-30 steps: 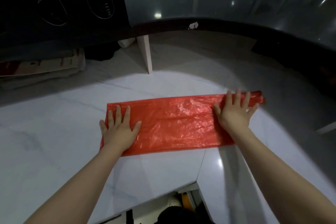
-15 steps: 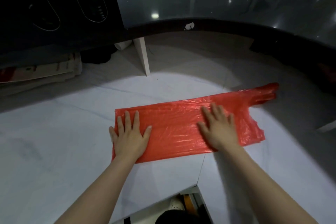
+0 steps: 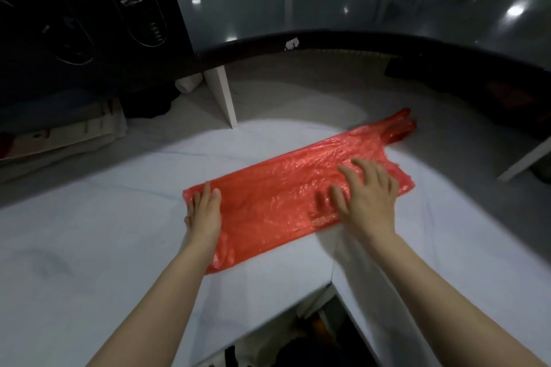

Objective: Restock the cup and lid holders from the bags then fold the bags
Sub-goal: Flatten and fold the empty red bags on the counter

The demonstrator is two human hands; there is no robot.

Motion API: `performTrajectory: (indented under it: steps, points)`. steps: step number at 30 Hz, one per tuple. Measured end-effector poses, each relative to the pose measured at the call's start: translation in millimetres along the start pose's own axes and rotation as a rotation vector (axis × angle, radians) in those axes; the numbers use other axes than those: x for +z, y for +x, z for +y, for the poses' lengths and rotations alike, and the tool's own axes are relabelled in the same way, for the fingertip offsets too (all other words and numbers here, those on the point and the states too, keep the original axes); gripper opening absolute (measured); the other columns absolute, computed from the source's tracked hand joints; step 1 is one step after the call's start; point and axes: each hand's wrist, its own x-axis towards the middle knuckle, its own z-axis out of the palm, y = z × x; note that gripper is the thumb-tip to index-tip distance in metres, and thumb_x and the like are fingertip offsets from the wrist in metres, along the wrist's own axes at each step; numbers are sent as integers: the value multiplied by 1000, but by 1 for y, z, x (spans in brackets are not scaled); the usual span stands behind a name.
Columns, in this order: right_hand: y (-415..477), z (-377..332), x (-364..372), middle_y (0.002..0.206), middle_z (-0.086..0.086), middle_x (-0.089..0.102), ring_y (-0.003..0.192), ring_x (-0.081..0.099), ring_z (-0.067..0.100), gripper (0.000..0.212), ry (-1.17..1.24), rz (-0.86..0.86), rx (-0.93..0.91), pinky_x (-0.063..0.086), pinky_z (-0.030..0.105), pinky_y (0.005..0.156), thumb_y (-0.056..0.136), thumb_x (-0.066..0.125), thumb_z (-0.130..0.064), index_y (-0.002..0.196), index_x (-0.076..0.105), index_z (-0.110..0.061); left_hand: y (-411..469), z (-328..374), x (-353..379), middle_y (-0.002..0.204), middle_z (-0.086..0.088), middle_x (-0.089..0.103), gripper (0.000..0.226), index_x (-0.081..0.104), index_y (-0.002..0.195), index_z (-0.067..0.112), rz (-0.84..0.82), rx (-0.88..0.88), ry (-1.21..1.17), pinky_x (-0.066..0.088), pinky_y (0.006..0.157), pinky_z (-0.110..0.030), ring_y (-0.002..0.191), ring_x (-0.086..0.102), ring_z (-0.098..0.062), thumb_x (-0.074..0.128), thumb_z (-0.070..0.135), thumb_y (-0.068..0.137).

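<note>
One red plastic bag lies flattened into a long strip on the white table. It runs slantwise across the middle of the view, from its near end at 7 o'clock to its far end at 2 o'clock. At the far end its two handle loops lie side by side, pointing towards 2 o'clock.

Two bare hands are on the one bag. The left hand rests on the bag's 9 o'clock end, just inside the edge. Its fingers are straight and held close together, pointing to 12 o'clock, and hold nothing. The plastic near its wrist is wrinkled. The right hand is over the bag's right part, towards 3 o'clock of the left hand and well apart from it. Its fingers are spread apart and a little bent, pointing to 11 o'clock, with nothing pinched between them. They are blurred, so I cannot tell whether every fingertip touches the plastic.

Beyond the table, from 12 to 3 o'clock, curves one dark glossy ledge. One black cabinet stands at 10 o'clock, with flattened cardboard below it at 9 o'clock. One white upright support stands at 11 o'clock.
</note>
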Motion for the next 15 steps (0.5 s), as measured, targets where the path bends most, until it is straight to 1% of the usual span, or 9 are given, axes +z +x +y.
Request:
performTrajectory:
  steps: [2,3,4,5,7,9,11,13,15]
  points:
    - [-26,-27,-4,112,9,60,103,56,34,34,62,-78,-30,42,43,86,86,54,-41,108,69,-20,-15,7,-1,157,5,24,71,33,145,36,-66,-64,-336,14,119,-42,143,22,-14,40,63,80]
    - [-38,-37,-3,109,7,60,99,57,32,31,73,-172,-32,44,41,82,87,57,-41,108,69,-21,-23,10,0,154,3,30,66,38,143,33,-85,-58,-414,20,117,-40,141,28,-14,46,59,83]
    - [-49,-44,-2,110,5,59,101,56,29,34,61,-281,-20,43,39,81,89,55,-44,112,67,-23,-31,12,1,152,0,34,57,41,142,28,-98,-13,-407,21,117,-39,140,30,-15,49,49,90]
    - [-58,-48,0,115,1,58,106,53,26,39,31,-369,3,42,38,83,90,50,-50,118,64,-27,-39,11,-1,152,-2,34,49,43,142,23,-105,58,-296,21,117,-39,140,29,-16,49,37,95]
    - [-68,-44,4,127,-4,51,119,45,20,46,-65,-424,95,37,39,92,91,38,-59,124,55,-31,-51,2,-7,153,-7,31,45,46,140,18,-103,207,-39,20,117,-36,140,29,-19,51,22,96]
    - [-66,-37,4,144,-1,40,135,31,23,53,-152,-432,280,28,47,103,91,34,-60,132,45,-28,-60,-13,-16,155,-3,26,45,49,137,21,-112,249,135,26,114,-38,138,34,-21,55,18,93]
    - [-63,-40,2,156,5,22,144,12,29,60,-147,-433,446,16,56,111,92,31,-59,141,34,-24,-69,-25,-23,156,3,24,43,50,135,22,-143,247,178,30,112,-41,137,36,-19,54,17,92]
    - [-68,-54,7,159,8,14,145,6,32,65,-106,-436,456,12,57,113,92,29,-60,145,27,-23,-76,-34,-27,155,6,26,42,50,135,23,-164,311,187,29,113,-40,136,36,-16,53,16,93]
    - [-79,-73,14,160,9,5,146,-1,32,71,-81,-517,399,4,59,113,91,26,-63,149,17,-24,-78,-37,-30,153,7,31,43,49,135,23,-162,397,253,27,114,-34,136,35,-15,52,17,93]
